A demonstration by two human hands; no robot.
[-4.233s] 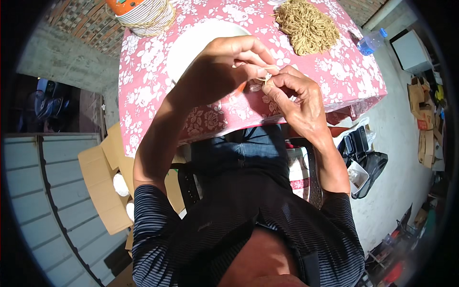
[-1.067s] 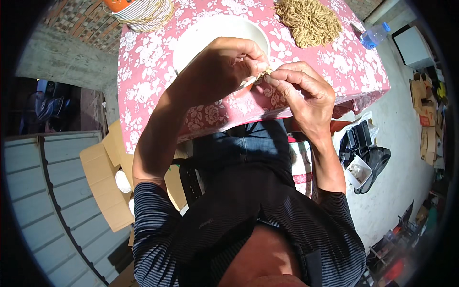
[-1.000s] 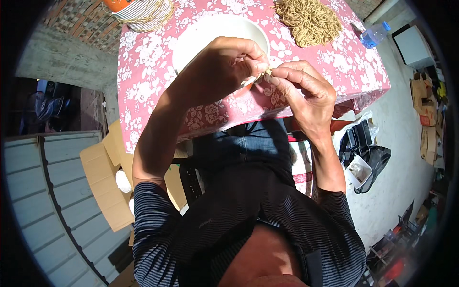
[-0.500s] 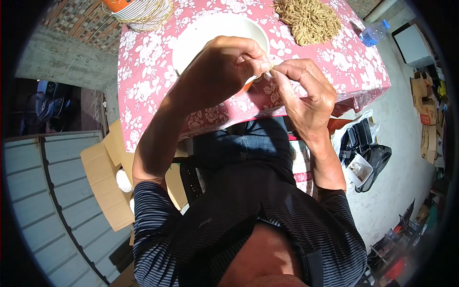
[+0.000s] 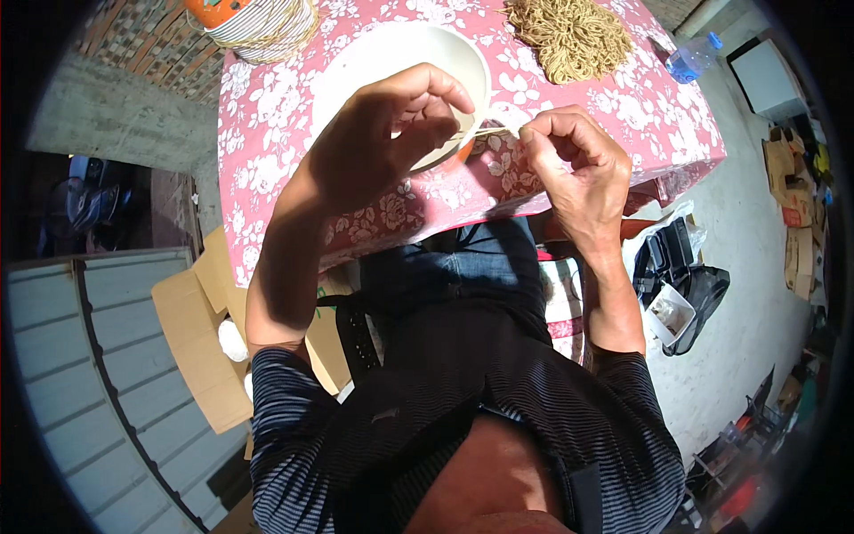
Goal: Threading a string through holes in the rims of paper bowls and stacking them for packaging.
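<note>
Seen from the right hand (image 5: 578, 169), a strip of bare tablecloth (image 5: 505, 62) offers passage at eleven o'clock, between the bowl (image 5: 374, 62) and the tan cord bundle (image 5: 569, 40) blocking twelve. A bottle (image 5: 694, 58) obstructs half past one, while three o'clock lies open to the table's edge. At nine, a thin strand (image 5: 489, 131) crosses the gap toward the left hand (image 5: 405, 129). From that hand, the bowl fills eleven, and a striped container (image 5: 267, 31) stands farther off at ten.

Table (image 5: 267, 169): bowl (image 5: 391, 53) left of centre; container (image 5: 267, 36) left behind it; cord heap (image 5: 571, 40) right of bowl; bottle (image 5: 694, 60) at right edge. Carton (image 5: 200, 351): person's left. Tub (image 5: 678, 331), beside bag (image 5: 710, 301): person's right.
</note>
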